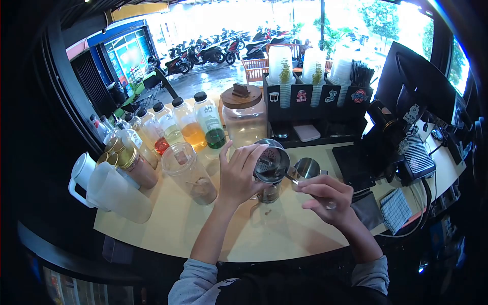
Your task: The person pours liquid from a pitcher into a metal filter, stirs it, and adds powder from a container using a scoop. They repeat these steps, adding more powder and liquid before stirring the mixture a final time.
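Observation:
My left hand (238,170) grips a metal cup with small holes (269,161), tilted so that I see inside it. In my right hand (328,197) is a spoon (291,178), its far end at the cup's rim and its handle pinched between thumb and fingers. Below the cup stands a glass vessel (270,194), partly hidden by it. Just right of it is a metal pitcher (307,166). Left of my left hand stands a clear plastic container (190,178) with brown contents low inside. Small brown crumbs lie on the table near the glass vessel.
Several bottles of coloured liquid (194,134) line the back left, near white jugs (119,193). A lidded glass jar (245,122) and a black organizer (317,107) with plastic cups stand behind. On the right are a monitor (419,84), a black machine (384,127) and a checked cloth (396,209).

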A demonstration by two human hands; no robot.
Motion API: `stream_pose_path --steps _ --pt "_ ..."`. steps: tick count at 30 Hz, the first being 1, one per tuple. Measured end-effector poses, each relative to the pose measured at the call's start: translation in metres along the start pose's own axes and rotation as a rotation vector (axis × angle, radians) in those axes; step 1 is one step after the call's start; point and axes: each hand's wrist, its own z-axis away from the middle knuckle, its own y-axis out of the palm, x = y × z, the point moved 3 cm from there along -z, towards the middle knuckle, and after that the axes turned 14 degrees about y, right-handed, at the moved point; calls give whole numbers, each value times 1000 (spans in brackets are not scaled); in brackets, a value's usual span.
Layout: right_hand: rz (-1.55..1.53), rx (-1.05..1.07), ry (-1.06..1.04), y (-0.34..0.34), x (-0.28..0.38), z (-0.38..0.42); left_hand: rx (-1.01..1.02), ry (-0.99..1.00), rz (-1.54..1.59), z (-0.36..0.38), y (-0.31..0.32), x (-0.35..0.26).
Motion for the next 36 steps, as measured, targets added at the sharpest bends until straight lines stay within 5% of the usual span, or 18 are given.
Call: stream_pose_path --steps 36 --pt "-113 -70 -36 -3 4 -14 227 -281 430 -13 14 41"
